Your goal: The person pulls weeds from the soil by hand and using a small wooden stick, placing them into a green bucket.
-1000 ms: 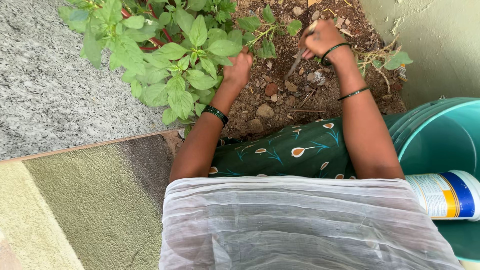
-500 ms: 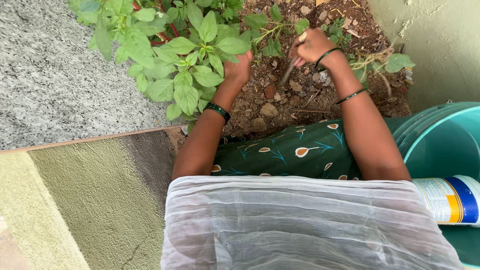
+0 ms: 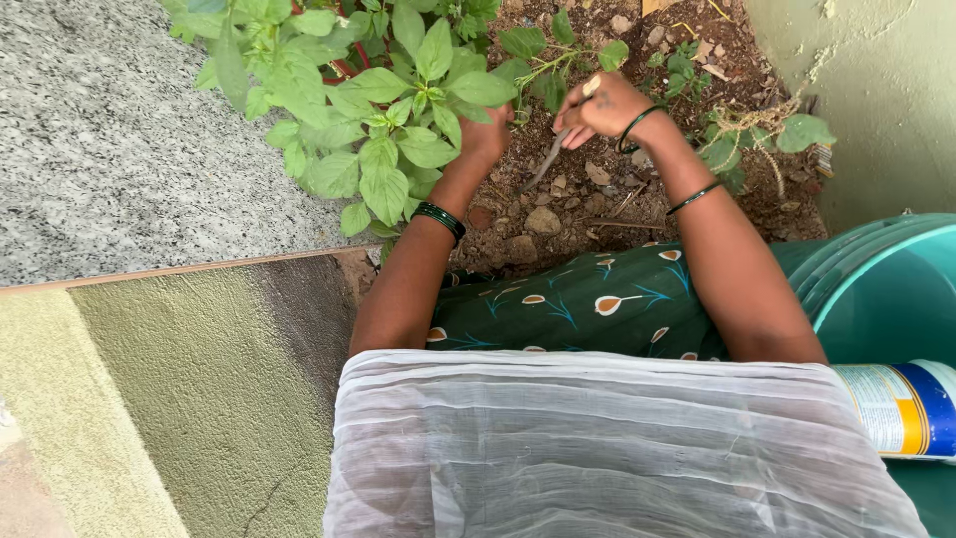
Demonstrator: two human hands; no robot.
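Note:
My right hand (image 3: 600, 105) grips a thin metal tool (image 3: 546, 159) whose tip points down-left into the brown, stony soil (image 3: 588, 189). My left hand (image 3: 485, 137) reaches under the leafy green plant (image 3: 368, 110) and holds back its leaves; the fingers are partly hidden by foliage. A small seedling (image 3: 543, 55) stands just above and between both hands. Dark green bangles ring both wrists.
A grey granite slab (image 3: 110, 149) lies left of the plant. A green-painted ledge (image 3: 199, 389) runs along the lower left. A teal bucket (image 3: 876, 289) sits at right with a white, blue and yellow container (image 3: 901, 406) inside. A pale green wall (image 3: 876, 90) borders the soil.
My right hand moved left and down with the tool, bringing its tip closer to my left hand. The left hand stayed against the plant.

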